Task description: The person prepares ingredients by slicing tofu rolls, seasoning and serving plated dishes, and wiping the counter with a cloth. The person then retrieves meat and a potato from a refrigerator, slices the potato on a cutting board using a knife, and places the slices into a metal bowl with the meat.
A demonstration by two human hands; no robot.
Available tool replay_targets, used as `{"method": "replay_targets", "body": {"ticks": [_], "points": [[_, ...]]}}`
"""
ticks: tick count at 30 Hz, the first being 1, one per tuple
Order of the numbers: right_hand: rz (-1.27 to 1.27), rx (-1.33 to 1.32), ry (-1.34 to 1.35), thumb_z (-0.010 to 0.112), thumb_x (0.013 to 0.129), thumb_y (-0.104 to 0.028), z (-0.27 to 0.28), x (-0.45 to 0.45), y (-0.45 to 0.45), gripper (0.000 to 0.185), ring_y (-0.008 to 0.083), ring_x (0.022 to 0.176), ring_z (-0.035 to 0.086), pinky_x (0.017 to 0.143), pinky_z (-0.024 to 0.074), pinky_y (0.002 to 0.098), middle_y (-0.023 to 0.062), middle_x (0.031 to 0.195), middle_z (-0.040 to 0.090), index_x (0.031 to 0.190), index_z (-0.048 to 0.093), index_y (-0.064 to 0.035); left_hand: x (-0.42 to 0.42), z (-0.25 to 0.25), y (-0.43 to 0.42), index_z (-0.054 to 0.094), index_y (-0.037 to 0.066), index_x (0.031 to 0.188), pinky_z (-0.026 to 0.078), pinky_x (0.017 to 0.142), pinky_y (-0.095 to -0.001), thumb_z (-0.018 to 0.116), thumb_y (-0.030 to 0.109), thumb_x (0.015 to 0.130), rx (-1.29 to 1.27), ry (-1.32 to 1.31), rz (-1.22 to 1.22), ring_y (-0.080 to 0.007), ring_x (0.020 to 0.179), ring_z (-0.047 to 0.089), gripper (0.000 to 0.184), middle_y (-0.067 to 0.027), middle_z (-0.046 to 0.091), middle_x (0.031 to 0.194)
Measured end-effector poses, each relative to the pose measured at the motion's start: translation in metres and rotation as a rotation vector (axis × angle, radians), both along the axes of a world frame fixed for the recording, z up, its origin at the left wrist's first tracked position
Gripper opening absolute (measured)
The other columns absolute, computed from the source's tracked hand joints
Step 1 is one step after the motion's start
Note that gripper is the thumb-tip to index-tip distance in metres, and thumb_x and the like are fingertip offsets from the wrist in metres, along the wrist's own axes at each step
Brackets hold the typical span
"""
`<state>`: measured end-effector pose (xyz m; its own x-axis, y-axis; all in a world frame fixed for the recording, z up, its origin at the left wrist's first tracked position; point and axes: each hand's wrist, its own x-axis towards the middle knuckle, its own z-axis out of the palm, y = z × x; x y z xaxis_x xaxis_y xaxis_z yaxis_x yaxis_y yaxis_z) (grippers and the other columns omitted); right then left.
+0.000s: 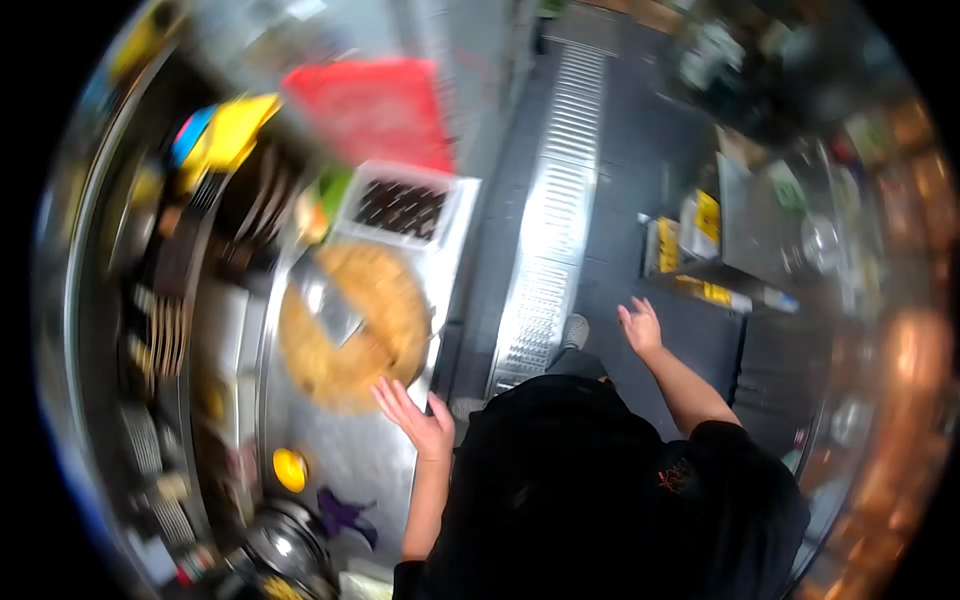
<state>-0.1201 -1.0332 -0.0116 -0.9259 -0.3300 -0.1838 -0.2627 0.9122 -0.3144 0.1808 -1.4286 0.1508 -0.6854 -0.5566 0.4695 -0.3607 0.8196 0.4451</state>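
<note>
My left hand [418, 422] hangs over the near right edge of a round wooden chopping board [390, 300], fingers spread with nothing in them. I cannot tell whether the fingertips touch the board. A cleaver [328, 305] with a broad, shiny blade lies flat on the board. Out over the dark floor, my right hand [642, 326] is held away from the counter, open, its fingers loosely apart. Past the board stands a white plastic tub [452, 195] of dark pieces, too blurred to name, with a red bag or cloth [375, 110] behind it.
A steel counter [370, 465] bears a yellow object [290, 469], a purple cloth-like item [345, 516] and metal bowls or pots [285, 545]. Shelves with stacked dishes [165, 335] line the left. A metal drain grate [548, 230] crosses the floor. Boxes [700, 235] stand right.
</note>
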Motion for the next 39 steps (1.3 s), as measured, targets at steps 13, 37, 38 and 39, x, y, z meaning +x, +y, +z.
{"method": "replay_targets", "body": {"ticks": [13,37,38,39], "points": [[-0.51,-0.072,0.168,0.069,0.089,-0.022,0.062,-0.286,0.186,0.037,0.0417,0.152,0.029,0.123,0.0284,0.0469,0.0232,0.163,0.035,0.119,0.072,-0.001,-0.405,0.011,0.159,0.04,-0.003,0.152,0.022,0.124,-0.0584,0.064,0.003,0.088,0.082,-0.217,-0.596,-0.0508,0.152,0.021,0.069,-0.0289,0.031,0.161],[-0.244,0.196,0.011,0.081,0.08,-0.03,0.051,-0.807,0.025,0.077,0.0438,0.156,0.018,0.125,0.021,0.0574,0.0273,0.169,0.015,0.149,0.054,-0.0067,-1.024,0.079,-0.086,0.016,-0.007,0.161,0.035,0.12,-0.0497,0.068,0.011,0.095,0.258,0.386,0.248,-0.0436,0.142,0.041,0.085,-0.0322,0.027,0.16],[-0.186,0.191,0.022,0.081,0.08,-0.027,0.052,-0.847,0.014,0.073,0.0458,0.154,0.022,0.123,0.0247,0.0581,0.0284,0.168,0.017,0.145,0.056,-0.0067,-1.031,0.074,-0.086,0.015,-0.007,0.161,0.035,0.12,-0.0503,0.069,0.013,0.096,0.283,0.404,0.298,-0.0437,0.141,0.041,0.086,-0.0327,0.026,0.161],[-0.125,0.185,0.018,0.081,0.08,-0.027,0.05,-0.887,0.006,0.072,0.0459,0.154,0.023,0.123,0.0253,0.0584,0.0287,0.167,0.017,0.144,0.057,-0.0064,-1.036,0.074,-0.084,0.014,-0.008,0.161,0.036,0.119,-0.0508,0.069,0.015,0.097,0.304,0.428,0.354,-0.0437,0.141,0.041,0.087,-0.0333,0.025,0.161]]}}
